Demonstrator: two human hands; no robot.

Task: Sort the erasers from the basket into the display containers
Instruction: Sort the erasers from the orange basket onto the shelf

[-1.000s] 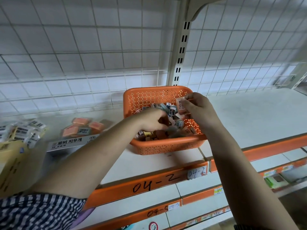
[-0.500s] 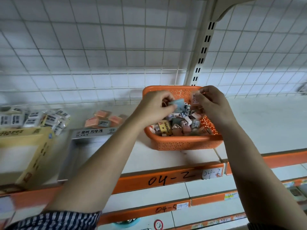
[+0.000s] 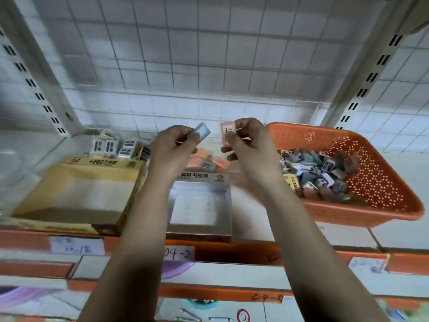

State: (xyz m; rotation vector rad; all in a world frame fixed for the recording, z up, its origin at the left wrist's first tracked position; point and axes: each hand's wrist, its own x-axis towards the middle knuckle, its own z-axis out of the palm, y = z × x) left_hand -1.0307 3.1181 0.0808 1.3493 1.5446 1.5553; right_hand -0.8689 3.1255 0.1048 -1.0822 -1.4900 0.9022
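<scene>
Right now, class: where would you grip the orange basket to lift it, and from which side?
Probably take the orange basket by its rim, one hand each side, from the front; its walls flare outward and the erasers pile leftward.

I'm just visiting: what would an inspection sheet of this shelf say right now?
Surface: white shelf, orange front edge.
Job's things: orange basket of mixed erasers; yellow box and grey box to its left.
Clutter: nothing seen.
Hands: left hand pinches a blue eraser, right hand a pink eraser, both left of the basket.
Cables: nothing seen.
Surroundings: wire grid behind; more shelves below.
</scene>
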